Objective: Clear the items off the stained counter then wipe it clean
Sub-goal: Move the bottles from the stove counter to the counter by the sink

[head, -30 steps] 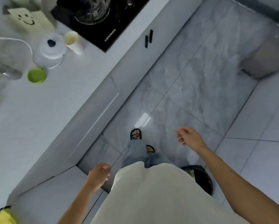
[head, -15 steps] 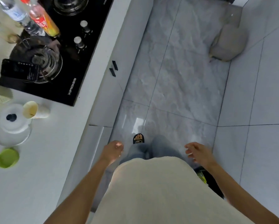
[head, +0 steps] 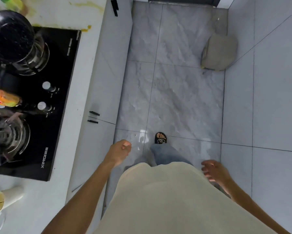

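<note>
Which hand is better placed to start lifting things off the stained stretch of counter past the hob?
Left, probably. The left hand hangs empty beside the counter, on the same side as the yellow stains. The right hand is also empty but hangs over the floor, across the body.

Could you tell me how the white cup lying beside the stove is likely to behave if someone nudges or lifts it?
The white cup lies on its side on the counter, so a nudge would probably roll it, likely in a curve since it looks tapered. It looks thin-walled, so probably light and easy to crush. Its inside seems stained; residue might drip when lifted.
</note>
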The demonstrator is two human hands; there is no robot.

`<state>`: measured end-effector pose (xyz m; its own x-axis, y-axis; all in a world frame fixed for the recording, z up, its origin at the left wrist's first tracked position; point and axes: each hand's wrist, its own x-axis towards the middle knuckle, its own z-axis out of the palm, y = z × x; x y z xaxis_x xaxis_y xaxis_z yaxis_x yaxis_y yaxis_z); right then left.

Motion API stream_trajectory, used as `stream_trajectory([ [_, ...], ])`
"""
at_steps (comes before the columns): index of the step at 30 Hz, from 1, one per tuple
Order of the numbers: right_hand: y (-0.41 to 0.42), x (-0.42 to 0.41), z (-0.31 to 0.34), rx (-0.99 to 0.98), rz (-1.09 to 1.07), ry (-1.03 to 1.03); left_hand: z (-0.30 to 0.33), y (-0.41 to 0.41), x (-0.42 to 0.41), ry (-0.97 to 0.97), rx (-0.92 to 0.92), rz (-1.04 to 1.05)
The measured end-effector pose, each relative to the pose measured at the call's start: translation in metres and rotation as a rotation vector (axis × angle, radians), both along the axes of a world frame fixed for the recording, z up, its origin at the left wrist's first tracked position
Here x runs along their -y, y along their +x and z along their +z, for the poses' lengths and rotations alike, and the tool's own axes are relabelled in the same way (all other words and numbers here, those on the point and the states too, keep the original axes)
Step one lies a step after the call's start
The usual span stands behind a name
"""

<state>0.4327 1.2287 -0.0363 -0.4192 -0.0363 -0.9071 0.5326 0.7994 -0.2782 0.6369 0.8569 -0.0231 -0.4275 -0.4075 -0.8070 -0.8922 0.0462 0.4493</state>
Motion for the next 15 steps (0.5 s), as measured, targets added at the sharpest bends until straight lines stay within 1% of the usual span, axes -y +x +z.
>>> stream_trajectory([
  [1, -0.022, 0.017, 0.000, -0.031, -0.002, -0.002, 0.000, -0.007, 0.004, -0.016, 0.023, -0.016],
  [4, -0.084, 0.070, 0.002, -0.090, 0.091, -0.054, -0.002, -0.022, 0.016, -0.076, 0.126, -0.087],
  [7, -0.134, 0.122, 0.007, -0.121, 0.158, -0.106, -0.003, -0.026, 0.023, -0.084, 0.205, -0.111],
  [12, -0.226, 0.227, 0.016, -0.196, 0.270, -0.174, -0.008, -0.053, 0.051, -0.031, 0.303, -0.005],
  [15, -0.268, 0.277, 0.020, -0.220, 0.327, -0.201, -0.016, -0.079, 0.077, -0.016, 0.305, 0.038],
])
